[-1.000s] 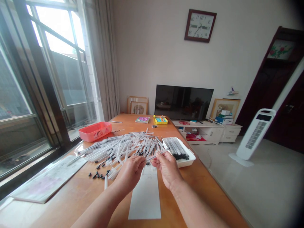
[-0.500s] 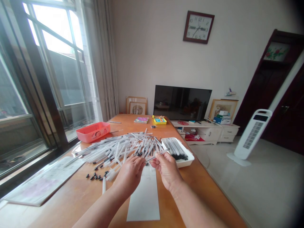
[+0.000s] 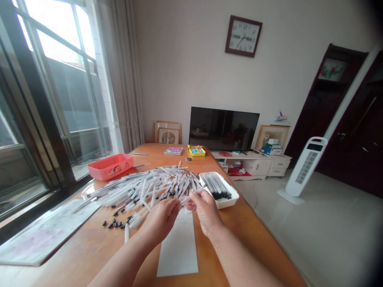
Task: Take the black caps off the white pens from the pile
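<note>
Between my two hands is a clear pen barrel (image 3: 185,199), slanting up to the right. My left hand (image 3: 164,217) is closed, its fingertips pinching the barrel's lower left end. Closer to its other end, my right hand (image 3: 208,213) grips it between thumb and fingers. The fingers hide parts of it. Just beyond the hands spreads a heap of clear pen barrels (image 3: 149,183) with black parts among them. Several small black caps (image 3: 114,224) lie at the heap's near left. A white tray (image 3: 225,204) beside my right hand holds a row of black-tipped pens (image 3: 218,185).
Under my hands lies a white paper strip (image 3: 178,251) on the wooden table (image 3: 230,239). A red plastic box (image 3: 110,167) stands at the back left. Farther back are a booklet (image 3: 173,150) and a small yellow box (image 3: 196,151). A large flat pad (image 3: 44,231) lies at left.
The whole view has turned slightly right, so everything sits farther left in the picture. Both hands keep hold of the pen barrel, with little change in their grip.
</note>
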Demonstrator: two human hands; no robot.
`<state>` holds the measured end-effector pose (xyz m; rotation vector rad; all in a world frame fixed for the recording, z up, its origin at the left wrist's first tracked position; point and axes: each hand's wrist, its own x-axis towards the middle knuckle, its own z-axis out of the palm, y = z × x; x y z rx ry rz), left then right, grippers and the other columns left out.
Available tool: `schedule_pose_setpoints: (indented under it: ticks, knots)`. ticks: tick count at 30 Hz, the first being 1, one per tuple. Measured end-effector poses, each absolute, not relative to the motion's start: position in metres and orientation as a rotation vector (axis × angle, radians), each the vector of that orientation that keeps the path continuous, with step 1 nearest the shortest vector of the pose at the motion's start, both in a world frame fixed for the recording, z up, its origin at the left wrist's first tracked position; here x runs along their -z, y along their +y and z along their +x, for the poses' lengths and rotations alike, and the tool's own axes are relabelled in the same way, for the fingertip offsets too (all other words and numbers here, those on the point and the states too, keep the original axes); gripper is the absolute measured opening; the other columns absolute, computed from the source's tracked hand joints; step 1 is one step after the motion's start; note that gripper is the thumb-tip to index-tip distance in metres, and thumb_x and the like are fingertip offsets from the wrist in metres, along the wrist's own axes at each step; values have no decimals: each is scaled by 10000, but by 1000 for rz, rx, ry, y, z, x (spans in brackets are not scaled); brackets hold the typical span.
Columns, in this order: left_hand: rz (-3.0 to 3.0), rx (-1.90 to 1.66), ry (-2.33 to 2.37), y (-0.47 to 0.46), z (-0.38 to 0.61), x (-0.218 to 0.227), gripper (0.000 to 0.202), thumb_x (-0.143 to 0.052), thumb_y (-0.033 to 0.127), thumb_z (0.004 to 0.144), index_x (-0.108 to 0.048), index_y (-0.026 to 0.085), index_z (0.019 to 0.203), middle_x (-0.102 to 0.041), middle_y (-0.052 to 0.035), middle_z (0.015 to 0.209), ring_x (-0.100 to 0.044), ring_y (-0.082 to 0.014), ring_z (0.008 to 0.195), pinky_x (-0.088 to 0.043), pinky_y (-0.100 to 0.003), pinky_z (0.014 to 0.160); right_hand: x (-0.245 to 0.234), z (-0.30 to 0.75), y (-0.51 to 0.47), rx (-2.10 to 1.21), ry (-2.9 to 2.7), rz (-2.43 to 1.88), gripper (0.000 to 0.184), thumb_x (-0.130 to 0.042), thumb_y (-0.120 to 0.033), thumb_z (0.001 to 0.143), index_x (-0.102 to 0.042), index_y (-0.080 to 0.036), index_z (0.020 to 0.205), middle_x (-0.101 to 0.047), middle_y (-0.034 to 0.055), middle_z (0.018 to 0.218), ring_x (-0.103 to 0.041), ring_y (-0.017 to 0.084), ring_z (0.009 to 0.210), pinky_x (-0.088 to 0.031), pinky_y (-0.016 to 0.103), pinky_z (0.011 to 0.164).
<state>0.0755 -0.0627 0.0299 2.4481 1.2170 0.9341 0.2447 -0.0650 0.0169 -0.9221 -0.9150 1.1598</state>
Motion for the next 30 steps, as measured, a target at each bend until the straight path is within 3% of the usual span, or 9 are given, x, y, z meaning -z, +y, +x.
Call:
schedule_pose_setpoints:
  ticks: [5, 12, 17, 22, 30]
  knots:
    - [2404, -1001, 1283, -58, 66, -28, 294, -399, 391, 972, -620, 217, 884, -658, -43, 786, -613, -192, 735, -414, -271, 640, -21, 249, -66, -1075, -1022, -969, 381, -715, -522, 772, -620, -170, 881, -713, 50, 785, -672, 170, 701, -540, 299, 672]
    - [2379, -1057, 1366, -55, 63, -29, 282, -396, 413, 963, -547, 221, 822, -628, -30, 752, -598, -193, 705, -394, -272, 628, -64, 291, -63, -540, -994, -1111, 274, -616, -413, 834, -574, -222, 1026, -703, 35, 866, -662, 186, 751, -514, 297, 671]
    - [2382, -1065, 1377, -54, 60, -30, 282, -392, 416, 963, -535, 225, 813, -619, -15, 731, -589, -188, 683, -382, -270, 621, -70, 348, -52, -56, -1326, -1768, 286, -425, -378, 921, -593, -217, 1087, -701, 66, 983, -651, 195, 858, -464, 288, 723]
    - [2391, -1088, 1386, -52, 59, -27, 289, -386, 426, 967, -541, 228, 824, -613, -14, 727, -591, -192, 687, -388, -274, 633, -52, 376, -45, -24, -1478, -2052, 116, -621, -306, 783, -674, -231, 853, -703, 51, 897, -629, 201, 788, -389, 282, 647]
    - [2404, -1070, 1392, -49, 59, -23, 278, -386, 414, 966, -559, 231, 847, -633, -26, 767, -603, -203, 723, -391, -278, 645, -37, 369, -28, 64, -1687, -2232, 142, -657, -290, 749, -689, -248, 881, -700, 80, 999, -613, 257, 999, -402, 316, 759]
